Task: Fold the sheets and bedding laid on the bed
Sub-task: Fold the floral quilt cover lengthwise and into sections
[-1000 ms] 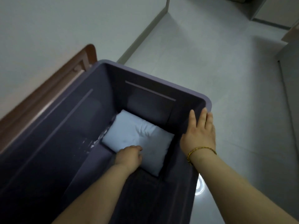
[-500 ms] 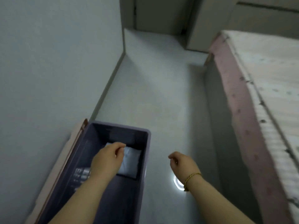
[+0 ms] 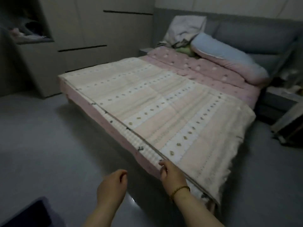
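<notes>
With left hand (image 3: 111,185) fingers loosely curled and empty, right hand (image 3: 172,176) fingers curled at cream dotted quilt (image 3: 164,104) edge, grip unclear; purple plastic bin (image 3: 52,210) left of both, contents hidden.

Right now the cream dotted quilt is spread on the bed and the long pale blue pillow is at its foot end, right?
No. In the head view the long pale blue pillow lies at the head end; the cream dotted quilt is spread on the bed.

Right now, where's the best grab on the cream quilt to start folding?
Pinch the near hem beside the right hand, coming from the floor side: the cream quilt lies flat, with that edge exposed along the side of the bed.
</notes>
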